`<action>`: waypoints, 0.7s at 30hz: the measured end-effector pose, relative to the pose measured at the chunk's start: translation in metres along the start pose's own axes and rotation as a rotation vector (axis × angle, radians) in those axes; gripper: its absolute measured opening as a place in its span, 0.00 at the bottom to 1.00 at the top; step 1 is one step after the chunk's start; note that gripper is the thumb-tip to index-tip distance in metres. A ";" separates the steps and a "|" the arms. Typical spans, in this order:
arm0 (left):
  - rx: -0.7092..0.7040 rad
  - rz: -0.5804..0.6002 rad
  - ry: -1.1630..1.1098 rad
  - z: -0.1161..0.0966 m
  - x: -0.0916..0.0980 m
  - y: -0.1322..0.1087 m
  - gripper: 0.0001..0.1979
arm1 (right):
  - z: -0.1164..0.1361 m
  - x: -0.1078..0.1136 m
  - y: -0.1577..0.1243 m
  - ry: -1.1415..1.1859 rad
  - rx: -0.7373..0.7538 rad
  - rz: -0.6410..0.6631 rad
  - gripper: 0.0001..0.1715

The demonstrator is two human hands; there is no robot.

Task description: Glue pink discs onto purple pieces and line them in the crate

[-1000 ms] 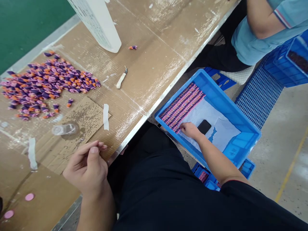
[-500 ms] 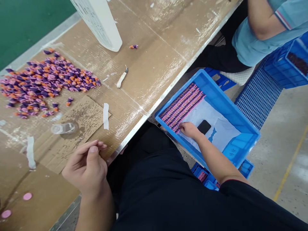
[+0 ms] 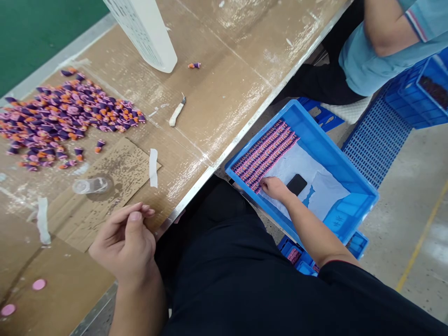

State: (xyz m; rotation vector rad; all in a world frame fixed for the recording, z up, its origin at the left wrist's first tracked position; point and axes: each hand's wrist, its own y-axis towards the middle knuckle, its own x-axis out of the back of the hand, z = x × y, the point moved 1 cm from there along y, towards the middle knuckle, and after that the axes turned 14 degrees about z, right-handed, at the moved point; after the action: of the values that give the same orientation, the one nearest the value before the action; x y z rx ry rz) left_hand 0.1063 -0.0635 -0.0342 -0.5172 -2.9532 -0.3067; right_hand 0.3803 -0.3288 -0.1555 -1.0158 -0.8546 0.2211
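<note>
My right hand (image 3: 275, 187) reaches down into a blue crate (image 3: 353, 184) beside my lap. Its fingers are curled at the near end of the rows of pink and purple parts (image 3: 264, 154) lined up there, on white paper next to a black phone (image 3: 297, 184). What the fingertips hold is hidden. My left hand (image 3: 122, 242) rests at the table's near edge, fingers loosely curled, thumb against the fingers, with nothing visible in it. A heap of purple and orange parts (image 3: 66, 119) lies on the table at the far left.
On the cardboard-covered table (image 3: 224, 84) stand a white perforated basket (image 3: 143, 32), a small clear bottle on its side (image 3: 89, 185), a white-handled tool (image 3: 176, 113) and pink discs (image 3: 38, 284). Another person in a light blue shirt (image 3: 371, 60) sits at the right among more blue crates (image 3: 420, 93).
Almost nothing differs. The view has shifted slightly, and both hands stay where they were.
</note>
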 end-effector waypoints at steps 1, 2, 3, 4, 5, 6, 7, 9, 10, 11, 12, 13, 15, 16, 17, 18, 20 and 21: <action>-0.004 0.000 -0.005 0.000 0.000 0.000 0.05 | 0.000 0.000 0.000 0.000 0.003 0.002 0.20; -0.010 0.002 -0.012 0.000 0.000 0.000 0.05 | 0.000 0.001 -0.001 0.002 0.006 0.004 0.21; -0.019 0.004 -0.017 0.000 0.000 0.000 0.05 | 0.000 0.001 -0.001 0.004 0.010 0.006 0.21; -0.028 0.006 -0.020 0.000 0.000 0.001 0.05 | 0.001 0.002 -0.002 0.008 0.012 0.008 0.22; -0.032 0.007 -0.018 0.000 0.000 0.001 0.05 | 0.001 0.002 -0.002 0.011 0.014 0.009 0.23; -0.031 0.006 -0.014 0.001 0.000 0.001 0.05 | 0.001 0.002 -0.003 0.014 0.014 0.010 0.23; -0.024 0.004 -0.008 0.001 0.000 0.001 0.06 | 0.001 0.002 -0.003 0.017 0.014 0.011 0.24; -0.012 -0.005 0.004 0.001 -0.001 0.001 0.06 | 0.001 0.002 -0.003 0.020 0.014 0.013 0.24; -0.006 -0.009 0.010 0.000 -0.001 0.001 0.06 | 0.001 0.002 -0.003 0.021 0.013 0.013 0.24; -0.002 -0.012 0.019 0.000 -0.001 0.001 0.06 | 0.001 0.002 -0.003 0.021 0.013 0.013 0.24; 0.001 -0.015 0.029 0.000 -0.001 0.001 0.06 | 0.001 0.001 -0.002 0.022 0.013 0.014 0.24; 0.003 -0.016 0.038 0.000 -0.001 0.001 0.06 | 0.001 0.001 -0.002 0.022 0.014 0.015 0.24; 0.014 -0.014 0.052 -0.001 -0.001 0.001 0.06 | 0.000 0.000 -0.002 0.022 0.013 0.017 0.24; 0.018 -0.013 0.053 -0.001 -0.001 0.001 0.07 | 0.000 -0.001 -0.002 0.022 0.011 0.018 0.24; 0.018 -0.015 0.051 -0.001 -0.001 0.001 0.07 | 0.000 -0.002 -0.002 0.022 0.007 0.019 0.24; 0.017 -0.017 0.048 -0.001 -0.001 0.001 0.07 | -0.001 -0.002 -0.002 0.022 0.003 0.020 0.23; 0.014 -0.023 0.043 -0.001 -0.002 0.001 0.07 | -0.001 -0.003 -0.002 0.026 -0.005 0.022 0.23; 0.013 -0.025 0.037 -0.001 -0.002 0.002 0.07 | -0.001 -0.004 -0.002 0.028 -0.007 0.023 0.23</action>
State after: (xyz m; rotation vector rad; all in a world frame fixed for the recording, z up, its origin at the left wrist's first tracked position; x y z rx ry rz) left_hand 0.1088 -0.0629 -0.0330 -0.4675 -2.9262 -0.2962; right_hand 0.3783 -0.3327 -0.1559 -1.0333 -0.8193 0.2231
